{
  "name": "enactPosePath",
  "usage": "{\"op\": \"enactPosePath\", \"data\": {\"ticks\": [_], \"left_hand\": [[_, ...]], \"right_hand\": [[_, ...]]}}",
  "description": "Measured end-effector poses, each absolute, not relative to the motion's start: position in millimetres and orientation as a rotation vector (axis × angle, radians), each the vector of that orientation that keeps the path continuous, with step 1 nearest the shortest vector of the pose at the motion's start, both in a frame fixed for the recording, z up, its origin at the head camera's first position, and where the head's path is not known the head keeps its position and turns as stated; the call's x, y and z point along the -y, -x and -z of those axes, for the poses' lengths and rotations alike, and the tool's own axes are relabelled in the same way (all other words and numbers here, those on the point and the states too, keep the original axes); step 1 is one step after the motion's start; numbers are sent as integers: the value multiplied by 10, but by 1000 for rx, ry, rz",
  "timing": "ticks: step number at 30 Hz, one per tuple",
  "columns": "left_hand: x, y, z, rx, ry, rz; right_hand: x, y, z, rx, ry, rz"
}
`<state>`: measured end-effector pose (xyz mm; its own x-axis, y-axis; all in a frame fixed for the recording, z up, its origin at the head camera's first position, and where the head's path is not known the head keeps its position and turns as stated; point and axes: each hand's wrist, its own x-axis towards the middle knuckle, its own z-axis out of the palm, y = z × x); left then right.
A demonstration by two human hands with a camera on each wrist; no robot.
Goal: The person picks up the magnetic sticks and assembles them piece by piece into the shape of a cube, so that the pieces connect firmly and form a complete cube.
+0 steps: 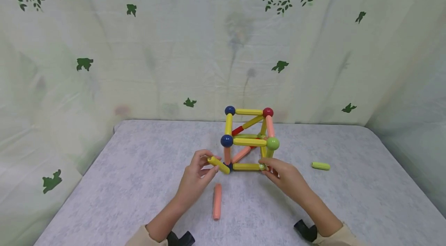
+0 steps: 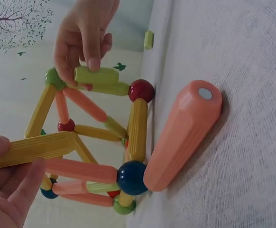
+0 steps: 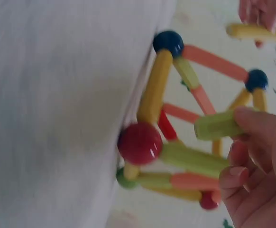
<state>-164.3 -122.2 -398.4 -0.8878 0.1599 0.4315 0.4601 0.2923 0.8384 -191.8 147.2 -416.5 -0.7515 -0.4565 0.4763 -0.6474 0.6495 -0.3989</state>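
A box-shaped frame [image 1: 249, 142] of magnetic rods and coloured balls stands on the table. My left hand [image 1: 196, 176] pinches a long yellow rod [image 1: 218, 164] between thumb and fingers, in front of the frame's lower left corner. On the other side, my right hand [image 1: 283, 176] pinches a short light-green rod [image 3: 218, 126], beside the frame's green upright [image 3: 195, 159]. That upright rises from a red ball [image 3: 140, 143] at the lower right front corner. A blue ball [image 2: 131, 177] forms the lower left front corner.
A loose coral rod [image 1: 217, 201] lies on the grey table [image 1: 139, 153] between my forearms. Further right lies a short light-green rod [image 1: 320, 166]. Behind the table hangs a pale curtain [image 1: 153, 45] printed with leaves. Black wrist devices [image 1: 306, 230] sit near both sleeves.
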Motion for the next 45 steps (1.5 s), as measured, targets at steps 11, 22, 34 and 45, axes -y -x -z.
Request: {"op": "enactPosePath", "data": {"ticks": [11,22,34,45], "left_hand": [[948,1603,3787,2260,686,1687],[706,1704,3895,2313,732,1748],[762,1880,4172,2304,813,1548],[743,1894,4178,2594,820,1362]], "right_hand": [[-1218,2054,4290,2656,-780,-626],[-1192,2059,4304,2736,-688,-1150],[-1193,2085,4331,2700,-723,-1290],[-1215,2086,4345,2674,-728,-1336]]}}
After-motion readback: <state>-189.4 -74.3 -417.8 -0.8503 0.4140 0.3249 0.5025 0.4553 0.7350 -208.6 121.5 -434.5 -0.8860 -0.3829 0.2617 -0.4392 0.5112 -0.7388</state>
